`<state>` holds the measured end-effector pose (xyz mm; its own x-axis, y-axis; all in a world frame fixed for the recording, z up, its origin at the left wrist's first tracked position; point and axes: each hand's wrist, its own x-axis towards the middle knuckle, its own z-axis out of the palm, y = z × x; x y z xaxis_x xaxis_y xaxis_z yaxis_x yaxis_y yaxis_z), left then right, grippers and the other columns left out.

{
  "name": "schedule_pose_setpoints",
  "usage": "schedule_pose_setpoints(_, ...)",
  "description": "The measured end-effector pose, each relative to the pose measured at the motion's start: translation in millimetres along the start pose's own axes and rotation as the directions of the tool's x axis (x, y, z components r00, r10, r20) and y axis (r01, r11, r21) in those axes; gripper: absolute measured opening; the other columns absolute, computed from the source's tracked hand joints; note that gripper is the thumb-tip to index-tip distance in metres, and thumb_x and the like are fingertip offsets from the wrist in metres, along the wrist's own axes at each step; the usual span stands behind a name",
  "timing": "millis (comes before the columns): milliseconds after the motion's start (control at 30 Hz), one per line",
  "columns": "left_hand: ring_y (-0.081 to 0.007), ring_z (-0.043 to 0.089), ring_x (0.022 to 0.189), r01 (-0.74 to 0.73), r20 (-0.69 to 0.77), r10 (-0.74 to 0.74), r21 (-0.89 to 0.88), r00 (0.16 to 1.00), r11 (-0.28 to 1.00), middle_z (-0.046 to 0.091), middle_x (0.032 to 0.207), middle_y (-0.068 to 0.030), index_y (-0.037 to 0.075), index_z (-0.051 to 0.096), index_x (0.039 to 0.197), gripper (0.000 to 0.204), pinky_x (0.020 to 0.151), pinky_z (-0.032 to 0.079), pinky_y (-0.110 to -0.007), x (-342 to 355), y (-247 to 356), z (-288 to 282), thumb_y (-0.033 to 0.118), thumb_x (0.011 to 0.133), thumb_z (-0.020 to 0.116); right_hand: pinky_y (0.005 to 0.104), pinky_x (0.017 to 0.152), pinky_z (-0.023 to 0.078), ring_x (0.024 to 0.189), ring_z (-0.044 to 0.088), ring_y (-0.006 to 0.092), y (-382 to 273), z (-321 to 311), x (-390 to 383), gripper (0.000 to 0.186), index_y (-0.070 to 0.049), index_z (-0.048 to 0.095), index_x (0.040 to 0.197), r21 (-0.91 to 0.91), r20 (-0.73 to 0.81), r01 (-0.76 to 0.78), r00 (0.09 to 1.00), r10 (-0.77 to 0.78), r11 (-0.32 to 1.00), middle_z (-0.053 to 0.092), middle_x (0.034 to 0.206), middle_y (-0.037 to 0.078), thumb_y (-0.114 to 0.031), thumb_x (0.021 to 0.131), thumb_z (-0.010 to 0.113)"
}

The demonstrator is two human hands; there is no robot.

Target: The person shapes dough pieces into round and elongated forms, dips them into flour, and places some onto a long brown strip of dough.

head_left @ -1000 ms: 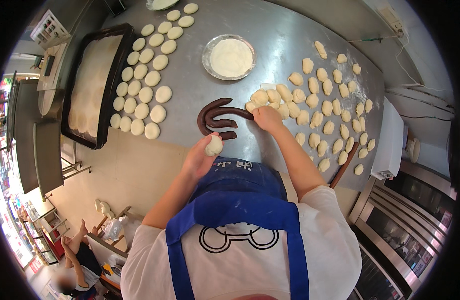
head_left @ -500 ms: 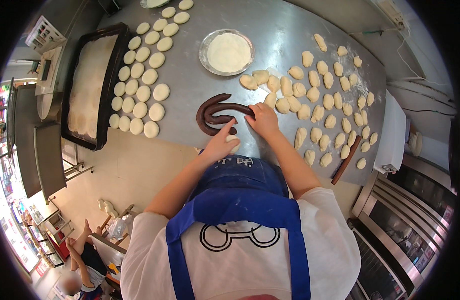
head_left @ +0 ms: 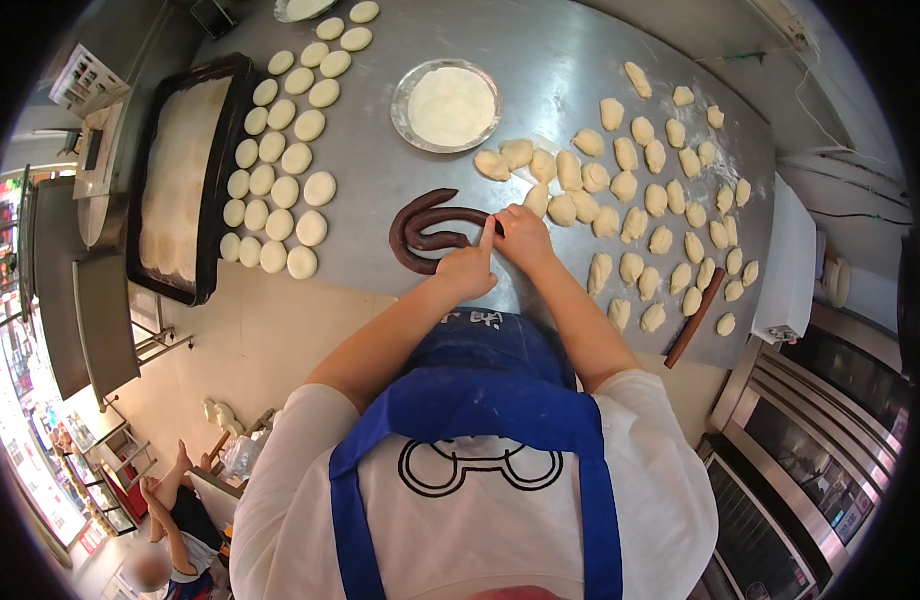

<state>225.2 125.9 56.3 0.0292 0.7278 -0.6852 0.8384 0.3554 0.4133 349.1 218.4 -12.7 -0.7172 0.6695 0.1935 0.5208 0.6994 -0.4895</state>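
Observation:
A dark brown paste rope (head_left: 418, 236), smooth like bean paste, lies coiled on the steel table in front of me. My right hand (head_left: 523, 236) is closed round its right-hand end. Close beside it, my left hand (head_left: 467, 270) stretches its index finger to that same end, the fingertip at my right fingers. The other left fingers are curled; the pale dough piece seen in this hand half a second ago is now hidden by it. Several raw dough pieces (head_left: 563, 209) sit just beyond my right hand.
Rows of flat white dough rounds (head_left: 296, 158) lie at the left, beside a black-rimmed baking tray (head_left: 242, 130). A metal bowl of flour (head_left: 448, 106) stands farther back. More dough lumps cover the right side, near a brown rolling pin (head_left: 695, 318). A seated person (head_left: 185, 530) is at lower left.
My left hand has moved right and swung its pointing finger from the rope's inner curl to the end at my right hand. The dough piece in it has gone out of sight.

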Motion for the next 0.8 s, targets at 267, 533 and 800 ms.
schedule_pose_setpoints(267, -0.0369, 0.068, 0.089, -0.063, 0.014, 0.063, -0.002, 0.998, 0.998, 0.069, 0.098, -0.0257, 0.006, 0.000, 0.157, 0.099, 0.080, 0.055, -0.044, 11.0, -5.6, -1.5, 0.026, 0.083, 0.063, 0.0367, 0.058, 0.048, 0.059, 0.058, 0.0240, 2.4, -28.5, -15.0, 0.024, -0.004, 0.062, 0.070, 0.277, 0.171, -0.262, 0.960, 0.221, 0.925, 0.058, 0.064, 0.009, -0.024, 0.083, 0.064)
schedule_pose_setpoints(533, -0.0212, 0.065, 0.098, 0.046, 0.053, 0.085, -0.996, 0.995, 0.077, 0.062, 0.112, -0.0103, 0.003, 0.051, 0.131, 0.045, 0.082, 0.058, -0.039, -31.4, -39.8, -0.1, 0.019, 0.093, 0.068, 0.0262, 0.045, 0.029, 0.049, 0.042, 0.0106, -3.8, -50.2, -28.5, 0.044, -0.011, 0.054, 0.076, 0.721, 0.683, -0.620, 0.564, 0.464, -0.308, 0.051, 0.061, 0.002, -0.047, 0.100, 0.045)
schedule_pose_setpoints(800, -0.0237, 0.063, 0.107, 0.168, 0.093, 0.178, -0.866, 0.980, -0.471, 0.061, 0.120, -0.0106, 0.005, 0.052, 0.129, 0.032, 0.096, 0.054, -0.040, -88.5, -47.0, -17.8, 0.017, 0.099, 0.057, 0.0243, 0.039, 0.025, 0.046, 0.039, 0.0116, -51.0, -63.1, 4.6, 0.034, -0.011, 0.052, 0.079, 0.587, 0.767, -0.383, 0.546, 0.338, -0.713, 0.053, 0.067, 0.002, -0.036, 0.102, 0.052)
